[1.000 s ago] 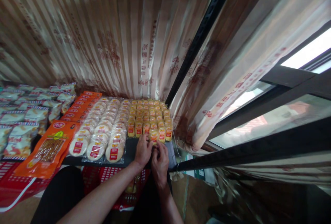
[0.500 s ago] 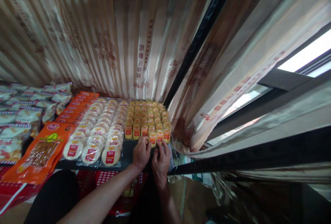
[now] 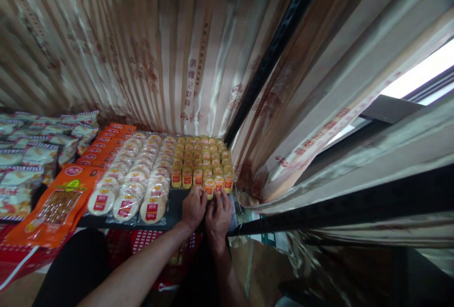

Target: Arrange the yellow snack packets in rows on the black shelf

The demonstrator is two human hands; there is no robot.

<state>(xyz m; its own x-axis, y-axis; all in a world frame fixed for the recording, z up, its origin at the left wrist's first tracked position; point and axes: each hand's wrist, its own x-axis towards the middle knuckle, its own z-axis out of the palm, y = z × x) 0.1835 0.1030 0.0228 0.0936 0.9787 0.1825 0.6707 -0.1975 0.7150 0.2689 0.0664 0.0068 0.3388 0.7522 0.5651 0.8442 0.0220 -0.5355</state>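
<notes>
My left hand (image 3: pixel 194 208) has its fingers bent together at the left lower edge of a small yellow snack packet (image 3: pixel 209 187) with a red label. Against the lower right of that packet rests my right hand (image 3: pixel 218 216), fingers curled and thumb close in. The packet stands upright at the front of several rows of matching yellow packets (image 3: pixel 187 178). Two more front packets, one of them a yellow packet (image 3: pixel 228 181) by the shelf end, stand to its right. My fingertips hide its bottom edge.
Clear-wrapped round rice crackers (image 3: pixel 152 209) lie in rows to the left, then orange snack bags (image 3: pixel 56 203) and white snack bags (image 3: pixel 21 188). A dark metal post (image 3: pixel 271 51) and pleated curtains (image 3: pixel 170 61) stand behind the dark shelf (image 3: pixel 175 207). Red baskets (image 3: pixel 142 243) sit below.
Both hands stay at the same front packet, with only slight finger shifts. The right hand has moved slightly left and up. The view has tilted a little.
</notes>
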